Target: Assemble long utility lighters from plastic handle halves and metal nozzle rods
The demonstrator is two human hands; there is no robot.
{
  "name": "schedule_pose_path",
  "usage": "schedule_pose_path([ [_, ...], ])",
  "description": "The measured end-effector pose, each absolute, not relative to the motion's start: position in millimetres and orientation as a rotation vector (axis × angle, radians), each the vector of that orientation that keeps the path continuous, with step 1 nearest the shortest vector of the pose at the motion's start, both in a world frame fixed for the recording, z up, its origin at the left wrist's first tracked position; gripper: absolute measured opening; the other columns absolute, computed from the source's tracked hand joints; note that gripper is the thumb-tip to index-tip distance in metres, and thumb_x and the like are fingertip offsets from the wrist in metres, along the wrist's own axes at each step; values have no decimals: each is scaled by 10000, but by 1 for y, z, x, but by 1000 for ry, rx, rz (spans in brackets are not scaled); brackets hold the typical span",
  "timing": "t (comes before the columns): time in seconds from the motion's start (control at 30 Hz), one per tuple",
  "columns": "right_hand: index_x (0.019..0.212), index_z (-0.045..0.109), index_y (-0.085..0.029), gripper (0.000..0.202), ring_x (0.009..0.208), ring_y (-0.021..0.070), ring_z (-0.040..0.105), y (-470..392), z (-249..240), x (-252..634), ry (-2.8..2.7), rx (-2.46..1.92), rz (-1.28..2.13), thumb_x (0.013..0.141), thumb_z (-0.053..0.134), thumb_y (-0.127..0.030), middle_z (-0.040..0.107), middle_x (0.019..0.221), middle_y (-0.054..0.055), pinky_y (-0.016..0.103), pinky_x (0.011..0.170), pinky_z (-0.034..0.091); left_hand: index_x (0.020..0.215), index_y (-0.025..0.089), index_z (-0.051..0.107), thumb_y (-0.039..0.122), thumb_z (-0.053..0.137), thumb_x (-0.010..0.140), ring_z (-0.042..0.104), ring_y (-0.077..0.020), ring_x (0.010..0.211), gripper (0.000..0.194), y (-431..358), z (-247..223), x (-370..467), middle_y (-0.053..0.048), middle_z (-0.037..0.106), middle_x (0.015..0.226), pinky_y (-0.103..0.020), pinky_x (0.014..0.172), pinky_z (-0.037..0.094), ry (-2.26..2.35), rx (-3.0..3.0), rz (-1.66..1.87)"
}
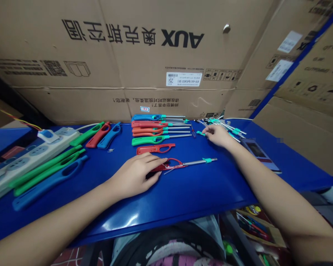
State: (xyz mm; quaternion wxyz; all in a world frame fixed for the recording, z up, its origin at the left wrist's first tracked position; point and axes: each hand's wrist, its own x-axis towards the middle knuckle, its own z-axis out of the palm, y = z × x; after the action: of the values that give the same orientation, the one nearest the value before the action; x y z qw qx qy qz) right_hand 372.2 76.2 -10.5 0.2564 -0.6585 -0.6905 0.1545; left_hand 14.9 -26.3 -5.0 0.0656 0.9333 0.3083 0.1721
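My left hand (140, 171) is wrapped round the handle of a red lighter shell (173, 163), which has a metal tube (195, 162) with a teal clip pointing right. Behind it lies a loose red half shell (155, 148). Beyond that, several lighters in blue, red, orange and green (148, 140) are lined up with their tubes to the right. My right hand (216, 135) has its fingertips pinched at a small teal piece (201, 133), beside a pile of metal tubes with teal clips (235, 130). A small screwdriver (193, 133) lies left of it.
At the left are a white power strip (27, 159), green handles (47, 170), blue handles (51, 183) and a red handle (99, 136). Small pins (111, 150) lie near them. A dark flat packet (259, 155) is at the right. Cardboard (127, 74) stands behind the blue table (155, 207).
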Motion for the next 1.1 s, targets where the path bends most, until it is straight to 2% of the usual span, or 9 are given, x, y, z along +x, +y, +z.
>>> schedule_pose_path([
  [0.13, 832, 705, -161, 84, 596, 147, 624, 74, -1, 378, -1772, -1732, 615, 808, 628, -139, 702, 685, 54, 270, 584, 545, 1372, 228, 575, 236, 533, 947, 630, -245, 1162, 427, -27, -4, 16, -74, 680, 1277, -416, 999, 525, 931, 2811, 502],
  [0.23, 849, 720, -154, 71, 657, 155, 679, 70, 5, 376, -1670, -1589, 828, 800, 691, -197, 734, 745, 73, 297, 667, 596, 1370, 232, 578, 240, 536, 946, 625, -247, 1174, 426, -28, -4, 16, -77, 676, 1283, -415, 1004, 522, 931, 2812, 497],
  [0.37, 884, 742, -160, 258, 746, 160, 715, 62, 9, 366, -1394, -1287, 1256, 656, 847, -223, 764, 852, 67, 326, 796, 622, 1352, 238, 594, 249, 543, 948, 630, -245, 1163, 408, -28, -3, 15, -81, 678, 1274, -406, 997, 525, 929, 2801, 515],
  [0.43, 856, 740, -159, 283, 712, 144, 707, 58, 9, 358, -1329, -1285, 1311, 617, 879, -217, 763, 822, 54, 315, 781, 628, 1352, 237, 596, 252, 552, 944, 633, -247, 1152, 411, -27, -4, 15, -84, 679, 1268, -407, 989, 528, 925, 2796, 519],
  [0.6, 783, 715, -146, 294, 625, 128, 686, 51, 4, 338, -1392, -1343, 1349, 631, 901, -314, 738, 713, 50, 283, 674, 626, 1349, 232, 598, 259, 576, 942, 650, -237, 1123, 408, -25, -4, 16, -78, 694, 1235, -390, 967, 539, 935, 2770, 546],
  [0.7, 745, 682, -151, 328, 575, 128, 663, 47, 3, 334, -1582, -1355, 1311, 656, 872, -403, 734, 701, 57, 269, 582, 588, 1327, 205, 611, 268, 572, 953, 656, -231, 1109, 382, -25, -4, 16, -84, 702, 1212, -385, 964, 542, 929, 2756, 567],
  [0.8, 766, 684, -164, 300, 525, 109, 600, 44, 5, 336, -1942, -1372, 1107, 743, 781, -447, 713, 682, 30, 248, 513, 501, 1318, 199, 618, 267, 570, 954, 659, -232, 1103, 373, -24, -4, 16, -90, 706, 1200, -388, 958, 548, 920, 2745, 583],
  [0.93, 810, 710, -176, 227, 597, 125, 578, 41, 7, 343, -2338, -1343, 733, 833, 671, -399, 674, 680, 12, 255, 575, 450, 1336, 202, 606, 273, 560, 963, 664, -239, 1094, 382, -23, -6, 16, -100, 706, 1196, -397, 934, 560, 927, 2737, 592],
  [1.1, 823, 674, -168, 198, 652, 136, 565, 40, 3, 341, -2462, -1216, 543, 864, 651, -360, 645, 769, 29, 265, 624, 443, 1310, 189, 606, 277, 559, 976, 664, -241, 1098, 349, -22, -9, 15, -109, 696, 1213, -398, 942, 559, 955, 2723, 583],
])
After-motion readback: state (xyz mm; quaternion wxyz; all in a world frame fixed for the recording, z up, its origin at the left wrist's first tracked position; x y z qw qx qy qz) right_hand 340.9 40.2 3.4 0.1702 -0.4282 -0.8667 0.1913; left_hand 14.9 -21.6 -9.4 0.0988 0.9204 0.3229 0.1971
